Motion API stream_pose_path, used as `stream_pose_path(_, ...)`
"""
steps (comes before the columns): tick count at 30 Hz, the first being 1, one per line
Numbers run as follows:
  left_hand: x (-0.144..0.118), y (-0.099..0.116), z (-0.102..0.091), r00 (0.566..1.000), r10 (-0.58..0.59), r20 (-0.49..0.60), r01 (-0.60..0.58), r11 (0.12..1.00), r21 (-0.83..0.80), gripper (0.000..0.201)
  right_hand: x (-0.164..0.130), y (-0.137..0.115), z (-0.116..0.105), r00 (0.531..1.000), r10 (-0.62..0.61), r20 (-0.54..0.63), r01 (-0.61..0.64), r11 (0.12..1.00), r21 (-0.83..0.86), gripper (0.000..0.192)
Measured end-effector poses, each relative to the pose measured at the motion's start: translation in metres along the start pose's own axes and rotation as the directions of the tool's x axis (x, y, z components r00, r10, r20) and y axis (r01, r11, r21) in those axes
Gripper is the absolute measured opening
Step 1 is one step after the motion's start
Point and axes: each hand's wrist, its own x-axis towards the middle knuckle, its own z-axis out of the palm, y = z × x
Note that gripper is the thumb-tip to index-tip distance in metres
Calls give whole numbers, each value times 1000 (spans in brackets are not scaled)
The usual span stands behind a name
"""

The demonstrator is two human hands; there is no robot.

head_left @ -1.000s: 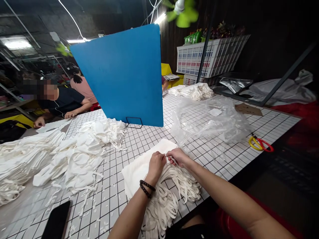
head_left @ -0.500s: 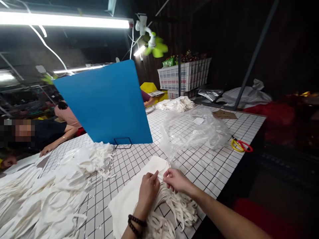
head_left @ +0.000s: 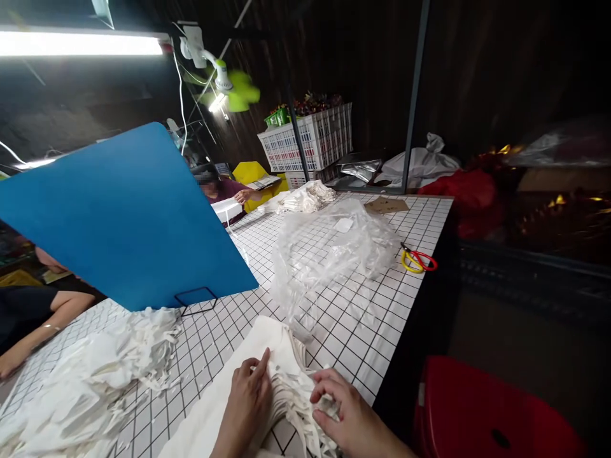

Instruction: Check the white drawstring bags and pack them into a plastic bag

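Lying at the near edge of the gridded table (head_left: 391,299), a stack of white cloth pieces (head_left: 281,381) is pressed under the left hand (head_left: 245,397), whose fingers are spread flat. White straps (head_left: 305,413) hanging from the stack are pinched by the curled fingers of the right hand (head_left: 341,413). A blue board (head_left: 119,216), a clear plastic bag (head_left: 329,254) and scissors (head_left: 419,259) are seen farther back.

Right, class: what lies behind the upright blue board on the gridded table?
Behind the upright blue board, part of a seated person shows past its right edge, one hand on white cloth. Another person's arm shows at its left. The rest behind it is covered.
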Motion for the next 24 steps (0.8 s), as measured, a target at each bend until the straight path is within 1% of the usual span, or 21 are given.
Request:
stream_pose_path(2, -5, 4, -11, 999, -10, 33, 12, 998, -65, 47, 4, -3, -5, 998, -40, -56, 39, 999, -6, 13)
stream_pose_path(4, -15, 5, -26, 998, -52, 20, 54, 990, -131, 51, 11, -9, -11, 993, -84, -78, 80, 996, -42, 13)
stream_pose_path(6, -31, -3, -43, 987, -152, -45, 142, 973, -181, 53, 19, -19, -15, 993, -116, -38, 112, 989, -96, 12)
stream_pose_path(8, -52, -24, -59, 951, -272, -146, 236, 945, -227, 51, 29, -33, -15, 991, -123, 51, 130, 976, -172, 13)
stream_pose_path(9, -64, -40, -66, 920, -335, -201, 281, 925, -256, 50, 36, -41, -13, 986, -126, 108, 147, 965, -216, 14)
stream_pose_path(10, -78, -58, -71, 878, -404, -258, 326, 898, -295, 48, 45, -50, -8, 976, -134, 171, 176, 950, -259, 15)
stream_pose_path(11, -92, -79, -75, 824, -476, -308, 371, 864, -341, 46, 55, -60, -1, 960, -149, 237, 218, 929, -299, 16)
stream_pose_path(13, -123, -121, -78, 684, -628, -372, 460, 767, -448, 46, 79, -79, 24, 905, -197, 377, 338, 871, -357, 17)
stream_pose_path(14, -138, -140, -77, 613, -691, -382, 492, 713, -500, 47, 92, -87, 42, 866, -223, 447, 406, 835, -372, 17)
stream_pose_path(15, -151, -157, -75, 552, -744, -377, 512, 660, -550, 49, 107, -95, 63, 825, -243, 510, 469, 798, -379, 18)
stream_pose_path(16, -162, -171, -73, 503, -786, -359, 523, 608, -597, 51, 123, -103, 88, 785, -248, 568, 517, 766, -381, 21)
stream_pose_path(18, -177, -190, -65, 435, -845, -310, 525, 518, -676, 54, 157, -114, 146, 725, -203, 659, 556, 737, -385, 33)
stream_pose_path(19, -181, -194, -61, 416, -861, -294, 522, 491, -698, 54, 175, -119, 179, 708, -162, 688, 550, 737, -393, 43)
stream_pose_path(20, -183, -196, -58, 403, -867, -292, 520, 480, -706, 52, 193, -123, 213, 701, -119, 703, 535, 740, -408, 57)
stream_pose_path(21, -184, -197, -55, 398, -865, -307, 523, 489, -698, 49, 211, -128, 249, 708, -85, 701, 516, 740, -432, 74)
stream_pose_path(22, -185, -196, -53, 400, -854, -332, 525, 510, -681, 46, 229, -132, 285, 724, -79, 686, 513, 726, -458, 91)
stream_pose_path(24, -184, -193, -50, 420, -835, -355, 532, 544, -650, 39, 263, -144, 358, 778, -65, 625, 497, 673, -548, 121)
